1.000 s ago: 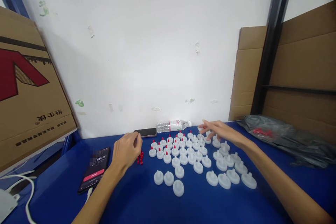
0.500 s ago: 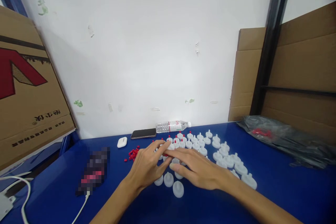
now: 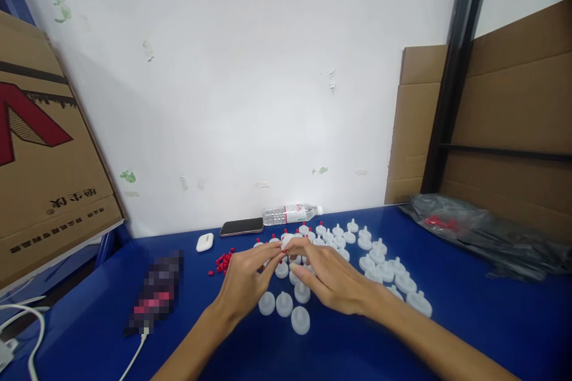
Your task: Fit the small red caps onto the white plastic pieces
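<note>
Both of my hands meet over the middle of a blue table (image 3: 469,321). My left hand (image 3: 245,280) and my right hand (image 3: 333,277) pinch together at their fingertips on one white plastic cap piece (image 3: 287,240) with a small red plug at it. Under and around them lie several white cap pieces (image 3: 379,265); some at the back carry red plugs (image 3: 285,231). Three plain ones lie nearest me (image 3: 286,305). A small heap of loose red plugs (image 3: 222,261) sits just left of my left hand.
A phone (image 3: 156,292) on a white cable lies at the left, a white earbud case (image 3: 205,242), a second phone (image 3: 242,227) and a lying water bottle (image 3: 290,214) along the wall. A black plastic bag (image 3: 482,235) is at right, cardboard boxes (image 3: 44,149) on both sides.
My left hand left the red plugs and my right hand came back from the far caps; both met over the centre and lifted one white piece between their fingertips.
</note>
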The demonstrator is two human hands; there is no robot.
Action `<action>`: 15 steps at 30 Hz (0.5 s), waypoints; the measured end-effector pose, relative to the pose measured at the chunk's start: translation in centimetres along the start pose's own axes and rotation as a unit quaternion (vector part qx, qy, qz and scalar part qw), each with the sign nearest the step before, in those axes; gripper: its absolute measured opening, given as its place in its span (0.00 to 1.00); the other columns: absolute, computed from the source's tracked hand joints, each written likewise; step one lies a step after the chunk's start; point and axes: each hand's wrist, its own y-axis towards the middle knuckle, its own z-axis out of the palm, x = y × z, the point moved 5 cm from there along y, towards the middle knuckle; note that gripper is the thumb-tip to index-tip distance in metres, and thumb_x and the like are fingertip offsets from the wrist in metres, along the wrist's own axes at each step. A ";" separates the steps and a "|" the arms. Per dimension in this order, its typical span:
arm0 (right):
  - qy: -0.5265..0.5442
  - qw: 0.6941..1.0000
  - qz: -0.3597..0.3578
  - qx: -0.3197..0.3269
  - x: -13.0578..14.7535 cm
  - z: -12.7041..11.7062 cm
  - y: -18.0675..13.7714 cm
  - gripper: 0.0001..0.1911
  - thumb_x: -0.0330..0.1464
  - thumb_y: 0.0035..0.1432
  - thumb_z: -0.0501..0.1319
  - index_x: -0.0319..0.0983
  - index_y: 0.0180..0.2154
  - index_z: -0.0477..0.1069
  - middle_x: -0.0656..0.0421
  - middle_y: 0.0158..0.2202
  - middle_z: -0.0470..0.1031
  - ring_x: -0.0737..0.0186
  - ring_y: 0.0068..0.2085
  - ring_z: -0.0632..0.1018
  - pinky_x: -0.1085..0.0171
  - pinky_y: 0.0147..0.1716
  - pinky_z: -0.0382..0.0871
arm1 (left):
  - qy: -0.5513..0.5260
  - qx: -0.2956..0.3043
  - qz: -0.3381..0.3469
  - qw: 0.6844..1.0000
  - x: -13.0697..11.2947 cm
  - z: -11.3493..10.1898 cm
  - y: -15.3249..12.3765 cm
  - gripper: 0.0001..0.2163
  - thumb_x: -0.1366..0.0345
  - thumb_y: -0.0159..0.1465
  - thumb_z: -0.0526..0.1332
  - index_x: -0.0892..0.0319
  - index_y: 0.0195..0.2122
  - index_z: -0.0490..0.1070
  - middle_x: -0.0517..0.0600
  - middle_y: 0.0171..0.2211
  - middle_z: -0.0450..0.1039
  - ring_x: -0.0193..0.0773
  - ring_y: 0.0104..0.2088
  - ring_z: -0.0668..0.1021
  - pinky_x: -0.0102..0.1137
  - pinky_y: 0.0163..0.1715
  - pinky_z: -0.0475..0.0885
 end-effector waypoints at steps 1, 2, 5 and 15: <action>-0.004 1.000 0.000 0.000 -0.1 0.1 0.0 0.17 0.36 0.71 0.51 0.41 0.59 0.57 0.53 0.55 0.74 0.55 0.54 0.76 0.55 0.53 0.69 | -0.009 0.001 -0.016 1.000 0.0 0.1 0.0 0.08 0.68 0.68 0.61 0.56 0.45 0.79 0.51 0.45 0.83 0.41 0.44 0.84 0.30 0.39 0.82; -0.009 1.000 -0.002 0.000 -0.2 0.2 0.0 0.17 0.36 0.71 0.51 0.41 0.59 0.57 0.53 0.54 0.74 0.55 0.53 0.76 0.55 0.52 0.69 | -0.017 0.002 -0.031 0.999 0.0 0.1 0.0 0.08 0.67 0.67 0.61 0.56 0.44 0.79 0.51 0.46 0.82 0.41 0.43 0.84 0.28 0.35 0.81; -0.028 0.999 -0.016 0.004 -0.2 0.6 -0.1 0.15 0.37 0.71 0.51 0.41 0.56 0.58 0.52 0.55 0.73 0.55 0.53 0.75 0.54 0.52 0.68 | -0.029 0.019 -0.069 0.997 0.0 0.3 0.0 0.07 0.67 0.67 0.61 0.56 0.43 0.78 0.52 0.49 0.81 0.38 0.39 0.84 0.26 0.30 0.79; -0.048 0.998 -0.041 -0.021 0.1 0.5 -0.2 0.04 0.34 0.68 0.53 0.41 0.40 0.60 0.57 0.38 0.71 0.60 0.39 0.71 0.58 0.42 0.67 | -0.017 0.015 -0.076 0.997 0.4 0.7 -0.1 0.09 0.64 0.69 0.60 0.55 0.47 0.77 0.49 0.44 0.82 0.34 0.31 0.83 0.25 0.29 0.77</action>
